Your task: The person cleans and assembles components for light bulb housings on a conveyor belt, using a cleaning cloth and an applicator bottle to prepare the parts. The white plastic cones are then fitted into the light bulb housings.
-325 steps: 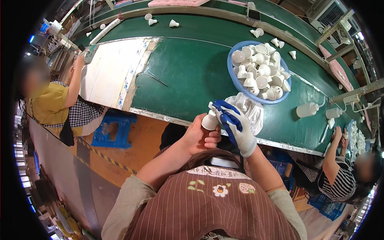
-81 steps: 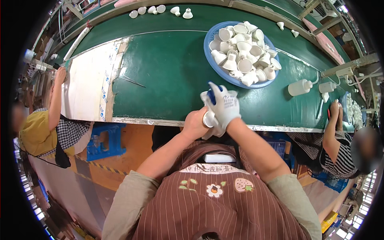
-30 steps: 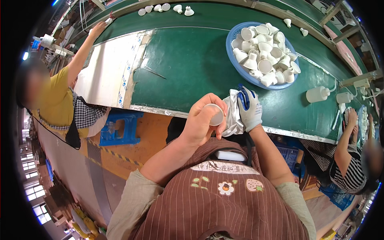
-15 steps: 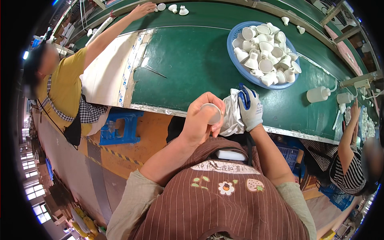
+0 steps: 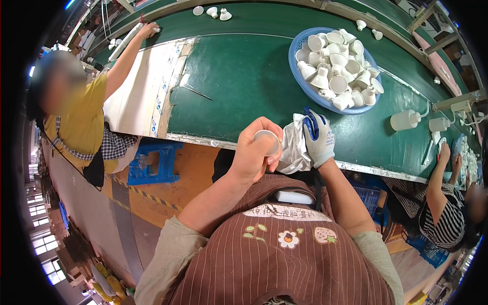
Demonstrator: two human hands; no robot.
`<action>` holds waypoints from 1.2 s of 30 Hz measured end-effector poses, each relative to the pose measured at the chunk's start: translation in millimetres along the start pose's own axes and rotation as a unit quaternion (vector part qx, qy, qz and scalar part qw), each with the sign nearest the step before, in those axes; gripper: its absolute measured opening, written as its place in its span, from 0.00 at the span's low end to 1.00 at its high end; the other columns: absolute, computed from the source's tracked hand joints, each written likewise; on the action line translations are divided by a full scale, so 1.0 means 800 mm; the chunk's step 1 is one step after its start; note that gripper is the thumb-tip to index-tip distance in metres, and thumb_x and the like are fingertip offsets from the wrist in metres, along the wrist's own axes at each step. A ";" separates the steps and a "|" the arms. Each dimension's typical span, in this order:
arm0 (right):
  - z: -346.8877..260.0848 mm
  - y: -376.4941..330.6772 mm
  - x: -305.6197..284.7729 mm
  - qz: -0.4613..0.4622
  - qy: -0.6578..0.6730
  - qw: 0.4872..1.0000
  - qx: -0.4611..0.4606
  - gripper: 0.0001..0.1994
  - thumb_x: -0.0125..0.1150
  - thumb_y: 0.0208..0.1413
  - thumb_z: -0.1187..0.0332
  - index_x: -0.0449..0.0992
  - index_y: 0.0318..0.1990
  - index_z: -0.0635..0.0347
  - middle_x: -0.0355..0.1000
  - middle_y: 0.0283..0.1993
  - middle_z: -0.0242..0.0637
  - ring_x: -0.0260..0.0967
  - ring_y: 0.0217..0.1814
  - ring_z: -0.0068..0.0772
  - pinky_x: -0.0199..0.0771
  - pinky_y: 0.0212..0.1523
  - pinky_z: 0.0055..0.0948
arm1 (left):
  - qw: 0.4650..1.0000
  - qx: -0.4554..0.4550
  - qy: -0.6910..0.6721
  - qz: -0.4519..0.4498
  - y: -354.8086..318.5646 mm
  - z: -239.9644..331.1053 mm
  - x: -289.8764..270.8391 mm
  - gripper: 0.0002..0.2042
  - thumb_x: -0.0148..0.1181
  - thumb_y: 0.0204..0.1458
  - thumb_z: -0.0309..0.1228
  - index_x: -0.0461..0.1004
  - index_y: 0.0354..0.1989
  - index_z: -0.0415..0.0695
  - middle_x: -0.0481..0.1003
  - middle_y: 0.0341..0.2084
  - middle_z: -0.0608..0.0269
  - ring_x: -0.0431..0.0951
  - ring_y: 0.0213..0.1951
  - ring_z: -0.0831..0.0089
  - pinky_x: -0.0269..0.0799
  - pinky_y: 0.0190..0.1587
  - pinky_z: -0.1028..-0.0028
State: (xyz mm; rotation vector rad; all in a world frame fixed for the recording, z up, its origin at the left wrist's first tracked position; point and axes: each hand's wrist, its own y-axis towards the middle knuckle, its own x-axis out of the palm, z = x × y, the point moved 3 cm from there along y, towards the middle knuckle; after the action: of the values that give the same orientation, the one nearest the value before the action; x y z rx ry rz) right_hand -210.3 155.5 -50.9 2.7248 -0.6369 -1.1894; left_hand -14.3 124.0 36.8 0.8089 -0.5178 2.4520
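Your two bare forearms reach forward and inward from bent elbows, the left forearm point(image 5: 208, 197) slanting up toward the right and the right forearm point(image 5: 346, 197) slanting up toward the left, so that your hands come near each other in front of your torso without touching. Your left hand point(image 5: 251, 152) is ungloved, its fingers point(image 5: 266, 123) curled round in a closed grip. Your right hand point(image 5: 320, 140), in a white-and-blue glove, sits slightly farther forward, back upward, its fingers bent and pointing away from you.
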 end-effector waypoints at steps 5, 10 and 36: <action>-0.001 0.001 0.000 0.001 0.000 1.000 -0.005 0.19 0.60 0.57 0.64 0.75 0.57 0.49 0.75 0.47 0.44 0.70 0.50 0.52 0.73 0.50 0.45 | 0.998 -0.006 -0.058 -0.014 0.001 0.005 0.000 0.04 0.44 0.57 0.23 0.66 0.35 0.37 0.68 0.29 0.58 0.64 0.16 0.79 0.64 0.12 0.77; -0.001 0.001 -0.001 -0.004 0.005 1.000 0.000 0.19 0.61 0.57 0.65 0.75 0.57 0.50 0.75 0.47 0.45 0.70 0.50 0.53 0.73 0.50 0.45 | 1.000 0.007 -0.021 0.001 0.001 0.001 0.008 0.05 0.44 0.57 0.23 0.67 0.37 0.36 0.70 0.27 0.61 0.66 0.18 0.81 0.68 0.16 0.77; -0.004 0.001 -0.002 -0.002 0.002 1.000 0.000 0.18 0.60 0.57 0.65 0.75 0.57 0.49 0.75 0.47 0.45 0.71 0.50 0.52 0.73 0.49 0.45 | 0.999 -0.012 -0.049 -0.007 0.004 -0.001 -0.015 0.05 0.45 0.53 0.18 0.66 0.35 0.38 0.69 0.32 0.57 0.62 0.15 0.81 0.60 0.11 0.80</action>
State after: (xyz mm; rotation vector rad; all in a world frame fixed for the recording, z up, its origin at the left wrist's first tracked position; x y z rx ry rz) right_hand -209.2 155.2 -46.9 2.7294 -0.6320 -1.1831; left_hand -8.4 118.0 28.1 0.9230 -0.5731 2.3974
